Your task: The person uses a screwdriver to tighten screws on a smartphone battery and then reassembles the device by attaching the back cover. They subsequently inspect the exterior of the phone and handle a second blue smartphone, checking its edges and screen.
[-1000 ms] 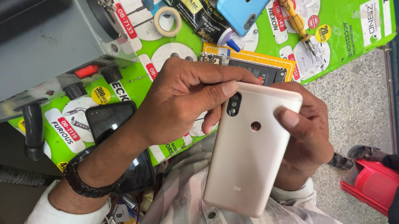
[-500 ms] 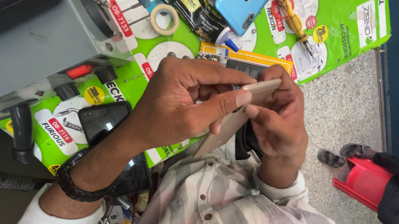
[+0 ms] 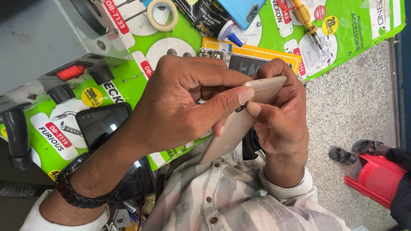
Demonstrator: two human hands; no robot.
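Both hands hold a gold phone above my lap, in front of a green work mat. The phone is tilted so that mostly its thin edge and part of its back show. My left hand, with a black watch on its wrist, wraps over the phone's upper end, thumb pressed along the edge. My right hand grips the same end from the other side, its thumb tip touching the phone close to the left thumb. The phone's front is hidden.
A grey machine with a red switch and black knobs stands at the upper left. On the mat lie a black phone, a blue phone, a tape roll and a yellow screwdriver. A red stool and another person's sandalled feet are at the right.
The gold phone has turned from back-up and flat to nearly edge-on. Both hands have closed in around its upper end, thumbs meeting at the edge.
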